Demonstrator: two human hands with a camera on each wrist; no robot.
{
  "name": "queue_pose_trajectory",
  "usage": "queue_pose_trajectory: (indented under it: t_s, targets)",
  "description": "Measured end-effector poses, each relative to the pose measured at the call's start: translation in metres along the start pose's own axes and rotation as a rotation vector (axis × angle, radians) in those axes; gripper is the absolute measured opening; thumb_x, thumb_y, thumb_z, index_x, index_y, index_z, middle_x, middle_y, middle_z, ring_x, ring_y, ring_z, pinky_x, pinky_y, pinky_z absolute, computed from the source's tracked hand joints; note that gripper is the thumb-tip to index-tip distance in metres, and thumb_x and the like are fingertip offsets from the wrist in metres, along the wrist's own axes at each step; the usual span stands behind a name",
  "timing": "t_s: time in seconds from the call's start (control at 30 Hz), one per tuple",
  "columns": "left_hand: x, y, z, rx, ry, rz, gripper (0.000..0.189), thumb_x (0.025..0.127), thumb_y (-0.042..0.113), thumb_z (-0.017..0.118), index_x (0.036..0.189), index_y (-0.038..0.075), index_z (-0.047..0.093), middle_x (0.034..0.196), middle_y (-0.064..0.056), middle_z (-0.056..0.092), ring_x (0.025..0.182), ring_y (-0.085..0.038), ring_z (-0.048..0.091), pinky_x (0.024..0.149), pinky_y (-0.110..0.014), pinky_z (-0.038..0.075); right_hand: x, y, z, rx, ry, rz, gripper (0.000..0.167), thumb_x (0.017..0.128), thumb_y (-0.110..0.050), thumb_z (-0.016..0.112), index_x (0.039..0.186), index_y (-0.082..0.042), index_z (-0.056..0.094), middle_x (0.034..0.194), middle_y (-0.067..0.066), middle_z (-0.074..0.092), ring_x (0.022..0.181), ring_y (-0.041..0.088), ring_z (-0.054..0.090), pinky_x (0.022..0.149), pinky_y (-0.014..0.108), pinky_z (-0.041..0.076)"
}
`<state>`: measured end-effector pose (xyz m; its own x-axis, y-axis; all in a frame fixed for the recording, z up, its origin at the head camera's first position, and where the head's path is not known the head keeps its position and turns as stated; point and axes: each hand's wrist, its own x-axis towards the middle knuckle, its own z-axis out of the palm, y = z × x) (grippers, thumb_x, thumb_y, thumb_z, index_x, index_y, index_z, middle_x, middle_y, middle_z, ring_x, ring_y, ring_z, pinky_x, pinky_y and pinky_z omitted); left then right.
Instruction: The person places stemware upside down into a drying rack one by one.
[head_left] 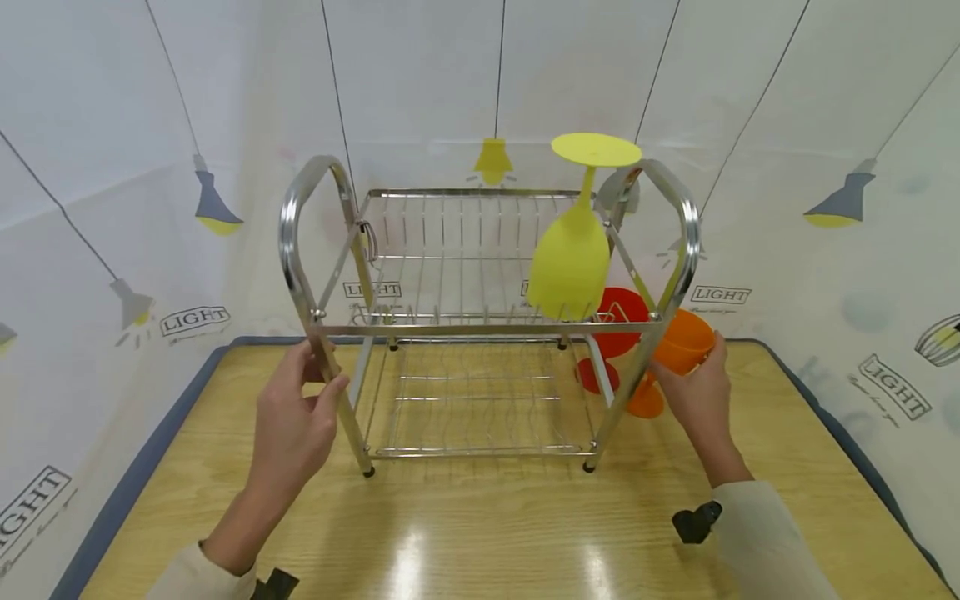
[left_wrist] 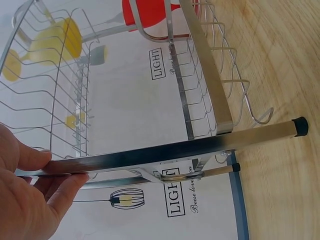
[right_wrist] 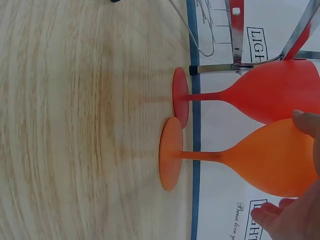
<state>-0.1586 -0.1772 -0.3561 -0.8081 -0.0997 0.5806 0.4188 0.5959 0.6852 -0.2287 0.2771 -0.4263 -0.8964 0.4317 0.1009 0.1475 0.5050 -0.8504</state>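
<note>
A two-tier metal dish rack (head_left: 480,328) stands on the wooden table. My left hand (head_left: 296,421) pinches its left front upright between thumb and fingers; the left wrist view shows the fingers (left_wrist: 65,195) curled at that bar. Around the bowl of an orange wine glass (head_left: 684,340) is my right hand (head_left: 697,392), thumb on one side and fingers on the other. That glass stands upright, its foot (right_wrist: 171,154) on the table. Just beside it stands a red wine glass (right_wrist: 280,90), partly behind the rack's right side. A yellow wine glass (head_left: 573,258) sits upside down on the upper tier, at the right.
The rack's lower tier (head_left: 480,398) lies close above the table (head_left: 480,533). Behind and at both sides hangs a white printed sheet (head_left: 450,75) with lamp drawings. A dark blue edge (head_left: 161,442) borders the tabletop.
</note>
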Motion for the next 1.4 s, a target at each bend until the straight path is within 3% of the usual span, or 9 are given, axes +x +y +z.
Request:
queue_pose_trajectory:
  t_s: [0.3, 0.57, 0.7, 0.87, 1.0, 1.17, 1.27, 1.4]
  targets:
    - [0.001, 0.001, 0.003, -0.007, -0.007, -0.014, 0.032, 0.085, -0.011, 0.065, 0.115, -0.005, 0.055, 0.092, -0.014, 0.063, 0.084, -0.024, 0.063, 0.065, -0.006, 0.053, -0.001, -0.002, -0.008, -0.017, -0.009, -0.04, 0.094, 0.087, -0.039, 0.068, 0.154, -0.011, 0.008, 0.141, 0.024, 0.044, 0.121, 0.039, 0.047, 0.104, 0.055, 0.042]
    - [0.0, 0.0, 0.002, 0.015, -0.004, -0.007, 0.031, 0.085, -0.01, 0.066, 0.114, -0.004, 0.056, 0.09, -0.013, 0.063, 0.083, -0.028, 0.064, 0.062, -0.01, 0.054, -0.02, -0.013, -0.022, 0.035, -0.031, -0.145, 0.092, 0.088, -0.038, 0.07, 0.154, -0.014, 0.011, 0.144, 0.016, 0.041, 0.126, 0.034, 0.044, 0.104, 0.057, 0.044]
    - [0.0, 0.001, 0.002, 0.015, -0.008, -0.007, 0.031, 0.085, -0.009, 0.066, 0.115, -0.004, 0.056, 0.09, -0.014, 0.064, 0.083, -0.027, 0.064, 0.062, -0.011, 0.055, -0.032, -0.019, -0.029, 0.04, -0.002, -0.202, 0.088, 0.087, -0.035, 0.072, 0.153, -0.016, 0.016, 0.139, 0.011, 0.045, 0.121, 0.027, 0.047, 0.099, 0.049, 0.048]
    - [0.0, 0.002, 0.0, 0.018, -0.019, -0.009, 0.031, 0.086, -0.01, 0.065, 0.115, -0.004, 0.055, 0.09, -0.014, 0.064, 0.083, -0.025, 0.063, 0.064, -0.008, 0.053, -0.047, -0.027, -0.039, 0.047, 0.023, -0.242, 0.084, 0.087, -0.028, 0.073, 0.153, -0.021, 0.02, 0.137, 0.006, 0.046, 0.114, 0.018, 0.047, 0.088, 0.026, 0.048]
    - [-0.001, 0.003, 0.0, 0.024, -0.027, -0.007, 0.031, 0.087, -0.009, 0.065, 0.116, -0.003, 0.055, 0.091, -0.015, 0.064, 0.084, -0.023, 0.064, 0.064, -0.019, 0.059, -0.059, -0.034, -0.045, 0.094, 0.052, -0.289, 0.083, 0.085, -0.02, 0.075, 0.151, -0.025, 0.024, 0.133, 0.0, 0.048, 0.11, 0.011, 0.047, 0.083, 0.014, 0.045]
    - [-0.001, 0.002, -0.001, 0.039, -0.031, -0.008, 0.032, 0.087, -0.008, 0.065, 0.116, -0.003, 0.054, 0.091, -0.015, 0.064, 0.084, -0.024, 0.064, 0.065, -0.034, 0.062, -0.074, -0.043, -0.05, 0.177, 0.115, -0.383, 0.083, 0.081, -0.007, 0.076, 0.149, -0.024, 0.03, 0.129, -0.004, 0.051, 0.108, 0.011, 0.051, 0.082, 0.007, 0.048]
    - [-0.001, 0.002, -0.001, 0.045, -0.033, -0.008, 0.032, 0.087, -0.008, 0.065, 0.116, -0.004, 0.054, 0.091, -0.014, 0.064, 0.084, -0.024, 0.064, 0.065, -0.034, 0.062, -0.081, -0.047, -0.052, 0.201, 0.148, -0.435, 0.084, 0.078, -0.001, 0.076, 0.148, -0.022, 0.034, 0.127, -0.003, 0.053, 0.105, 0.013, 0.053, 0.081, 0.007, 0.049]
    - [0.0, 0.002, 0.0, 0.041, -0.035, -0.017, 0.032, 0.086, -0.009, 0.065, 0.116, -0.003, 0.054, 0.091, -0.014, 0.064, 0.084, -0.024, 0.064, 0.065, -0.023, 0.06, -0.088, -0.052, -0.054, 0.236, 0.167, -0.498, 0.086, 0.075, 0.004, 0.075, 0.147, -0.018, 0.035, 0.127, 0.001, 0.055, 0.105, 0.015, 0.054, 0.084, 0.009, 0.049]
